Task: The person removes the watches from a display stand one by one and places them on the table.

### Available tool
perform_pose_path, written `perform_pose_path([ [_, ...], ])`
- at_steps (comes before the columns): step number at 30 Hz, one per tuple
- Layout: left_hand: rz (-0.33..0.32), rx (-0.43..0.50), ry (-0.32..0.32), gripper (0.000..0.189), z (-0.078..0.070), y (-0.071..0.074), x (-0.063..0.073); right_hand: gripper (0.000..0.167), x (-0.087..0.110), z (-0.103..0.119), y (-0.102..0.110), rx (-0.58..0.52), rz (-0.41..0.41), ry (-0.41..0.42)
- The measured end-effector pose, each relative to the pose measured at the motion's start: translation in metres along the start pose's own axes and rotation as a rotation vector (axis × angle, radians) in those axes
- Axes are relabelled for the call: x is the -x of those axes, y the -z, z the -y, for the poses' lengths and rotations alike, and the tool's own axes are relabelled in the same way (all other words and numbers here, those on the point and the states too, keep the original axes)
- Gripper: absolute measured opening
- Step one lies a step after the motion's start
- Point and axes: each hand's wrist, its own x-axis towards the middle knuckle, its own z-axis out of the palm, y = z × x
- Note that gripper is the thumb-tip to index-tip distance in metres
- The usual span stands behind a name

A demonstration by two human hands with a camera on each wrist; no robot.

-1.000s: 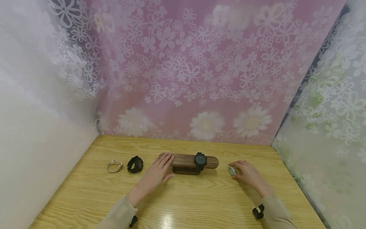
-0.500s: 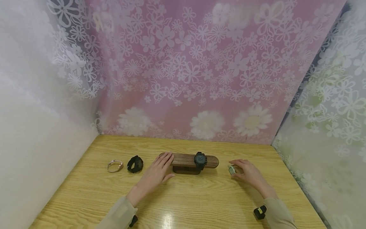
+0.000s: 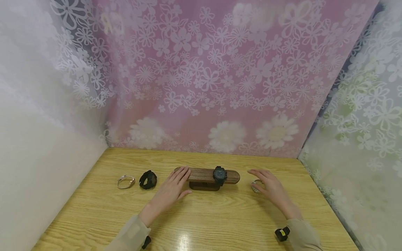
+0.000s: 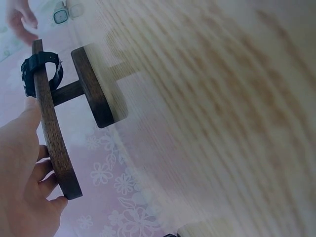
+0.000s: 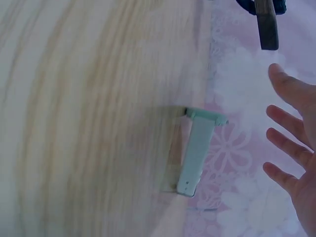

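Though illegible, watch dial (image 3: 220, 173) near straight left fingers (image 3: 180, 176) on stand (image 3: 202, 175), right fingers (image 5: 289, 143) spread, empty.

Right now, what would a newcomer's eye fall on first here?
Probably the pink flowered cloth across the background. Next, central on the table, the wooden stand, with a black watch around its bar and the left hand resting on one end. Farther right, the right hand is beside a pale green watch.
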Motion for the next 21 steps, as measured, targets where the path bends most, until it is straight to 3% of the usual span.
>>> perform_pose_path([
  [8, 0.012, -0.016, 0.004, 0.075, 0.0, 0.0, 0.0, 0.071, -0.021, 0.022, -0.003, 0.033, -0.082, 0.101],
  [16, 0.003, -0.02, -0.003, 0.076, 0.0, -0.001, 0.0, 0.062, -0.044, 0.049, -0.009, 0.057, -0.116, 0.224],
  [21, -0.011, -0.015, -0.011, 0.076, 0.0, -0.001, 0.0, 0.064, -0.054, 0.064, -0.016, 0.058, -0.114, 0.253],
])
